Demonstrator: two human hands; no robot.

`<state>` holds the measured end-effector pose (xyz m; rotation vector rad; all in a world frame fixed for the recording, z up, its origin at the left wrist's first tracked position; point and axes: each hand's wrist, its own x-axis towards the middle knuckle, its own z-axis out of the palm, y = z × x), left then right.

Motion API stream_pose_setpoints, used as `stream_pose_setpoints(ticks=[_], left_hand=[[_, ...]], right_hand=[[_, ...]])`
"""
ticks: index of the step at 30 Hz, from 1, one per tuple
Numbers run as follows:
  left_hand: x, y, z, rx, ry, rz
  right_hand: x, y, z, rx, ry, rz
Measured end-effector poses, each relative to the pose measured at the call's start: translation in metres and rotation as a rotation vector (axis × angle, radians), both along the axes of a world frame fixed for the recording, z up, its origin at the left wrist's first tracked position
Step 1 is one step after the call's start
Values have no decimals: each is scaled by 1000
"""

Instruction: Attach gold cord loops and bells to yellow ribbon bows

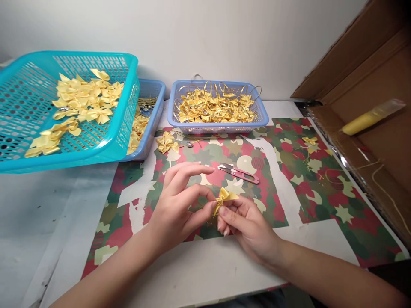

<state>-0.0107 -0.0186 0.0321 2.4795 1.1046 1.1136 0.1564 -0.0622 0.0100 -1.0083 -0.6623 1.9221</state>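
Between my two hands, over the patterned paper, is a yellow ribbon bow (225,195). My right hand (245,222) pinches it from the right between thumb and fingers. From the left, my left hand (181,201) meets it with thumb and index finger pressed together at its knot, the other fingers stretched out. A thin gold cord seems to run by the left fingertips; its ends are hidden. Just beyond the hands lie pink-handled thread snips (242,173). Farther left on the paper rests another yellow bow (167,143) with a gold cord and a small silver piece.
A turquoise basket (125,115) of yellow bows stands raised at left, partly over a blue basket (154,124). Another blue basket (218,127) at the back holds bows with gold loops. A cardboard box (362,72) borders the right, with a yellow thread spool (362,122) before it.
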Motion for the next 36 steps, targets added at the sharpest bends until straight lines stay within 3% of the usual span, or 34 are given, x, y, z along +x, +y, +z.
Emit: stream_pose_setpoints(ticks=[7,12,16,19,21,23,32,36], left_hand=[[0,-1,-2,33,3,-27],[3,-6,-4,-89,-167,86],[7,-12,-8,-565,-327,-13],[10,-14,-13,-973,-608,-107],[12,-13,-17,-1150,-823,-166],[13,-12,-18,-1247,-895,-217],[8,-8,-12,-1235,-832,-196],[7,-4,-11,-1334,-805,-155]], right_hand=[[0,0,0,-16,29,-16],[1,3,1,25,-6,-42],[2,6,-2,95,-83,-63],[2,8,-3,95,-109,-76],[2,9,-4,99,-111,-90],[1,10,-3,106,-116,-99],[4,10,-4,231,-277,-106],[7,10,-5,317,-419,-107]])
